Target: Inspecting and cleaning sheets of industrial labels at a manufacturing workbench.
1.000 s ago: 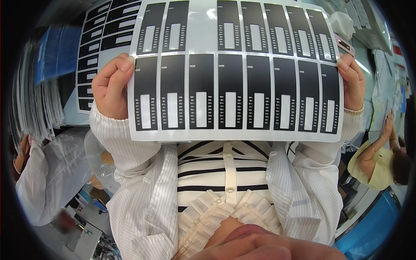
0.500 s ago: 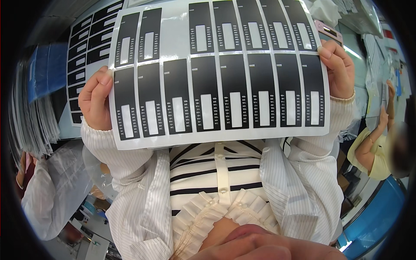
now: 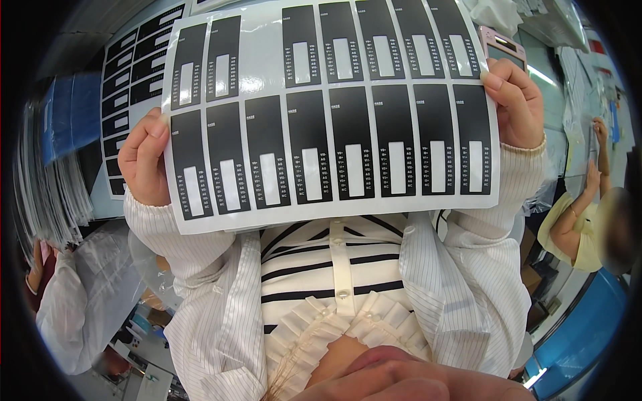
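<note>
A white sheet of black labels (image 3: 261,57) is stretched between my two hands, facing up. Two rows of tall black labels run across it, each with a pale upright window and small print beside it. One place in the far row, third from the left, shows bare white backing. My left hand (image 3: 146,157) pinches the sheet's left edge, thumb on top. At the right edge, my right hand (image 3: 516,100) grips it the same way. The fingers under the sheet are hidden on both sides.
Another sheet of black labels (image 3: 117,100) lies at the far left. Beside it stand a blue folder (image 3: 73,113) and a thick stack of thin sheets (image 3: 57,180). A pink device (image 3: 503,45) rests at the far right. A person in yellow (image 3: 572,227) works to the right.
The sheet has shifted slightly to the left with both hands still holding its edges. The far-right person's hands have moved a little.
</note>
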Action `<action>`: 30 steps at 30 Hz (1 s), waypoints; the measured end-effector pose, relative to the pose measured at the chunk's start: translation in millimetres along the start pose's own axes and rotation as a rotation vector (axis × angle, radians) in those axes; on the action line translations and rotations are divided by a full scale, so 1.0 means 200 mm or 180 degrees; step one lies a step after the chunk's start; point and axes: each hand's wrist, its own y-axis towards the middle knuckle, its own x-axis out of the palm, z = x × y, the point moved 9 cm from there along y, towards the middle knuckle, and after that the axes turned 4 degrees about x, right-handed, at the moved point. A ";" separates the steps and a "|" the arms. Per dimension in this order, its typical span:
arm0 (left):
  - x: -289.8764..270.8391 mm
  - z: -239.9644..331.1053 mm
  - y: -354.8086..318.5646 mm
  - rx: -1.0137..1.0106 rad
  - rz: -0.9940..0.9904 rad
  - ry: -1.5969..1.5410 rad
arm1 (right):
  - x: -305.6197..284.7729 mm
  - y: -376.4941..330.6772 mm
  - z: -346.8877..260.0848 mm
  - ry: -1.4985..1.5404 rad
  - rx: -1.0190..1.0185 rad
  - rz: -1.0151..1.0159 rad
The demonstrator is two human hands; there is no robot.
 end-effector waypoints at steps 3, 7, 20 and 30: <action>0.00 -0.02 0.00 -0.0058 -0.0037 -0.0033 | 0.00 0.00 0.00 0.0004 -0.0019 -0.0044; -0.01 -0.02 0.00 -0.0047 -0.0074 -0.0054 | 0.00 0.00 0.00 -0.0102 -0.0024 -0.0032; 0.01 -0.01 0.00 -0.0094 -0.0015 -0.0097 | -0.01 0.00 0.00 -0.0074 -0.0001 -0.0010; 0.00 0.00 -0.01 -0.0115 0.0082 -0.0017 | 0.02 0.00 -0.02 0.0110 -0.0061 -0.0105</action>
